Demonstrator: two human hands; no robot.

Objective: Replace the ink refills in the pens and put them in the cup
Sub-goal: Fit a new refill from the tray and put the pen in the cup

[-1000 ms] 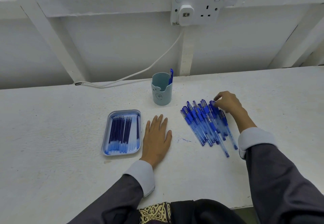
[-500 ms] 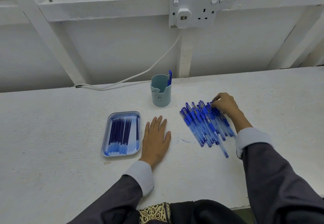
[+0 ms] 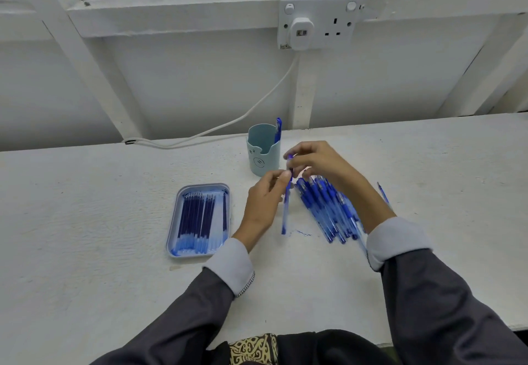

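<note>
One clear-barrelled blue pen (image 3: 286, 210) is now up off the white counter (image 3: 85, 222). Half a second back it lay with the others, the left hand flat on the surface and the right picking at the far end of the pile.

Head view, hands:
- Left hand (image 3: 263, 202) is raised, thumb and fingertips pinched on the pen's upper barrel.
- Right hand (image 3: 317, 162) is just above, fingers curled and closed on the pen's top end.
- The pen hangs near upright, tip down, just left of the pile.
- I read this as the start of opening it; no refill is out yet.

Head view, stock:
- The fanned pile of blue pens (image 3: 325, 210) lies mid-counter, partly under the right wrist.
- The pale blue plastic cup (image 3: 258, 164) stands behind the hands toward the back edge, with one blue pen (image 3: 278, 130) standing in it. By my reckoning most are still to do.
- The pale blue rectangular tray (image 3: 171, 233) sits left of the left hand, holding a row of dark blue ink refills (image 3: 197, 216).

Around:
- A white double wall socket (image 3: 320, 20) has a white cable (image 3: 243, 119) running to the back edge.
- A thin blue stick (image 3: 383, 193) lies alone right of the right forearm; spent refill or pen, I cannot tell.
- A blue ink smear (image 3: 303, 233) marks the counter below the held pen.
- Nothing lies between the hands and the tray. The cup is close behind the right hand and could be knocked.
</note>
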